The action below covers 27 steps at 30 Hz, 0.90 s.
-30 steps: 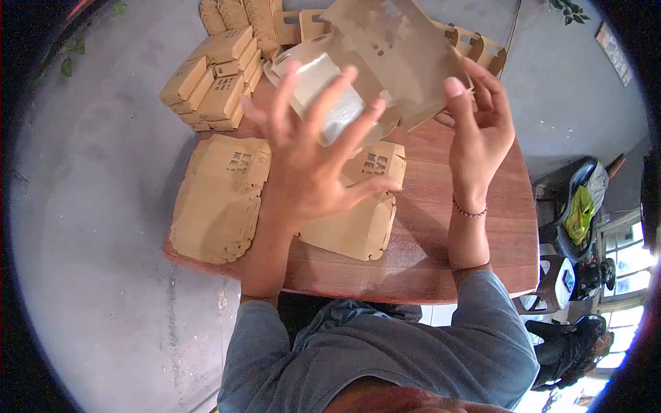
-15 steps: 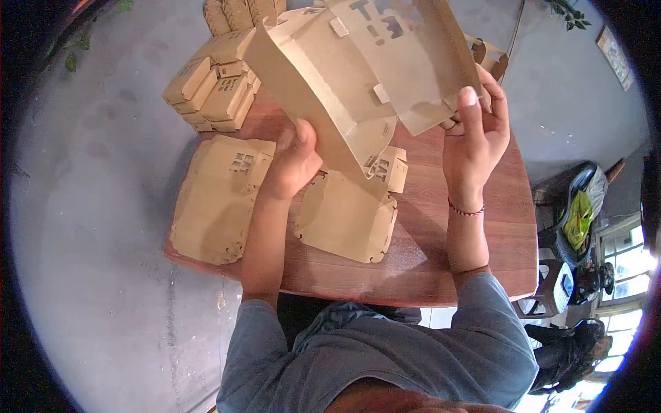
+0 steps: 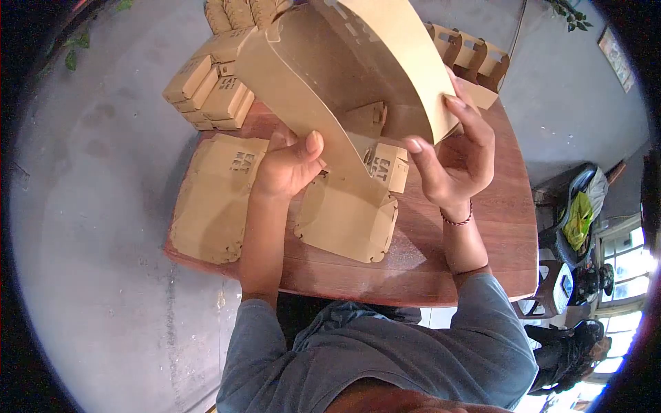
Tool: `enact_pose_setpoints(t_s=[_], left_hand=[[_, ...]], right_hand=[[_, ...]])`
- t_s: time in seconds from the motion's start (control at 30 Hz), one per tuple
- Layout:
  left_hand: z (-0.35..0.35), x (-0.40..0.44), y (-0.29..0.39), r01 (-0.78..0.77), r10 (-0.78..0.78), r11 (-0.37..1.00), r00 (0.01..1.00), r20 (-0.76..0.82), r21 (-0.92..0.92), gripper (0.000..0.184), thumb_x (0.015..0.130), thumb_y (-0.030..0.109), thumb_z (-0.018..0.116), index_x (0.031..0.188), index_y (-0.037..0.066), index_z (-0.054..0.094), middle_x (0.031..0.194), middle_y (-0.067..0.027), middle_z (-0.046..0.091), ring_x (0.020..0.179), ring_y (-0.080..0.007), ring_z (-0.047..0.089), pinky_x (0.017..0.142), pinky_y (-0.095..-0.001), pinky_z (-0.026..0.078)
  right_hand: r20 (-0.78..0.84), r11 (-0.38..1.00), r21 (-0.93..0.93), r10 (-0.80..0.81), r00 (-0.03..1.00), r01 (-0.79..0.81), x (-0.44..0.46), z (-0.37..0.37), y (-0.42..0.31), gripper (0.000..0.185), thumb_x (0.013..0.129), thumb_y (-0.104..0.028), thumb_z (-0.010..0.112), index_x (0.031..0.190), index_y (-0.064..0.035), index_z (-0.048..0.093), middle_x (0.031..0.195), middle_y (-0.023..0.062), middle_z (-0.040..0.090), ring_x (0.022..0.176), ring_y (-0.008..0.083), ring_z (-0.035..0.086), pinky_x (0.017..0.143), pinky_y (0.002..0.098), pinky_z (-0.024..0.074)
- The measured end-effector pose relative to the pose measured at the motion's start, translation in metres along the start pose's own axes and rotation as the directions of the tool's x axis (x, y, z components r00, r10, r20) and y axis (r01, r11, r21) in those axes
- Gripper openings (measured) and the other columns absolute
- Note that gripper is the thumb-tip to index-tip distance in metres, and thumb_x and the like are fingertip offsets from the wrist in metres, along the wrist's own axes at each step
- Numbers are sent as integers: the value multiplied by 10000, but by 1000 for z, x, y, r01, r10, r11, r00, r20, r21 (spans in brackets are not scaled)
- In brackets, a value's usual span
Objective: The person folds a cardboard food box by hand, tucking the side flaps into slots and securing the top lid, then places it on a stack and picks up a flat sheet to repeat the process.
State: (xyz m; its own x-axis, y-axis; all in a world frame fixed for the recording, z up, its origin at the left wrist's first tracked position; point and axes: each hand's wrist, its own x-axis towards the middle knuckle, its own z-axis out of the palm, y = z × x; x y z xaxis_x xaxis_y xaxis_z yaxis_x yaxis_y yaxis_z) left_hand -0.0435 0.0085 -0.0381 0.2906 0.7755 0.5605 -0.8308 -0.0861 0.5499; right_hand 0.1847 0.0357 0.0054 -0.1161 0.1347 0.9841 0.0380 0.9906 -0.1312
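Note:
A brown cardboard box (image 3: 292, 96), partly folded with its lid curving over the inside, is held up above the table. My left hand (image 3: 284, 168) grips its left wall, thumb on the outer face near the lower edge. At the right, my right hand (image 3: 460, 162) has its fingers on the bent lid panel and its thumb apart, near the lid's lower corner; some fingers are hidden behind the cardboard. Below lie two flat cardboard blanks with cut-out lettering: a left blank (image 3: 210, 206) beside my left forearm and a right blank (image 3: 348, 217) partly under the box.
Folded "EAT ME!" boxes (image 3: 224, 100) are stacked at the table's back left, with rounded brown packs (image 3: 237, 15) behind them. Cardboard carriers with cut-out handles (image 3: 471, 58) stand at the back right. The wooden table (image 3: 482, 261) ends close to my body. A chair (image 3: 578, 206) stands at the right.
The box's lid has bent over toward the left wall, covering more of the inside. My right hand has shifted left and slightly down with it, its thumb now off the panel's face.

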Motion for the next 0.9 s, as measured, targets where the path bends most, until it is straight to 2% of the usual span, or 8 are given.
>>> enact_pose_setpoints(t_s=[0.17,0.3,0.43,0.5,0.63,0.73,0.83,0.9], left_hand=[[7,2,0,-11,16,995,999,-46,97,497,892,55,681,1332,48,448,1186,-61,608,1126,-191,592,930,-371,499],[21,7,0,-45,75,972,990,-120,231,528,896,101,693,1347,19,432,1234,-72,587,1142,-182,573,952,-355,479],[19,3,3,-24,46,976,994,-100,218,553,919,158,677,1373,4,400,1281,-83,563,1194,-187,546,991,-353,454],[29,4,2,-13,73,950,981,-182,312,565,946,209,648,1396,9,371,1309,-83,547,1225,-192,529,1012,-352,438],[38,6,3,3,68,939,979,-194,343,594,967,252,621,1428,18,330,1349,-86,510,1247,-192,505,1020,-350,428],[47,8,-2,-21,143,901,958,-250,434,640,984,328,588,1456,19,286,1389,-94,466,1257,-178,486,1030,-354,417],[45,8,-4,57,152,831,934,-323,554,637,1019,426,465,1482,40,259,1439,-116,431,1335,-255,431,1102,-440,362],[29,8,-7,119,222,689,904,-365,715,675,1018,525,396,1481,50,272,1433,-112,432,1321,-255,441,1093,-417,372]], right_hand=[[24,996,-88,-33,999,35,3,5,-6,571,693,-70,856,1202,20,612,1260,307,585,1168,402,608,964,433,521],[76,992,-105,-66,995,74,0,10,-6,553,683,-59,853,1183,13,628,1266,295,586,1135,402,626,900,417,565],[80,993,-85,-70,994,77,-2,13,-7,539,687,-52,845,1177,16,633,1266,291,588,1120,399,635,888,415,570],[85,990,-119,-68,994,78,-3,15,-9,528,692,-50,838,1176,16,639,1256,290,595,1111,399,641,875,413,575],[85,989,-116,-87,993,97,-6,22,-10,523,695,-52,834,1177,18,642,1245,291,601,1104,399,645,866,410,577],[90,992,-95,-77,993,85,-7,23,-10,525,691,-50,834,1176,21,645,1239,292,606,1091,399,651,856,405,580],[78,993,-83,-78,994,85,-8,24,-9,524,691,-51,833,1175,25,647,1238,296,605,1086,400,654,848,401,583],[60,994,-98,-51,997,56,-9,26,-11,527,689,-58,838,1174,25,649,1235,300,605,1088,398,654,846,399,584]])
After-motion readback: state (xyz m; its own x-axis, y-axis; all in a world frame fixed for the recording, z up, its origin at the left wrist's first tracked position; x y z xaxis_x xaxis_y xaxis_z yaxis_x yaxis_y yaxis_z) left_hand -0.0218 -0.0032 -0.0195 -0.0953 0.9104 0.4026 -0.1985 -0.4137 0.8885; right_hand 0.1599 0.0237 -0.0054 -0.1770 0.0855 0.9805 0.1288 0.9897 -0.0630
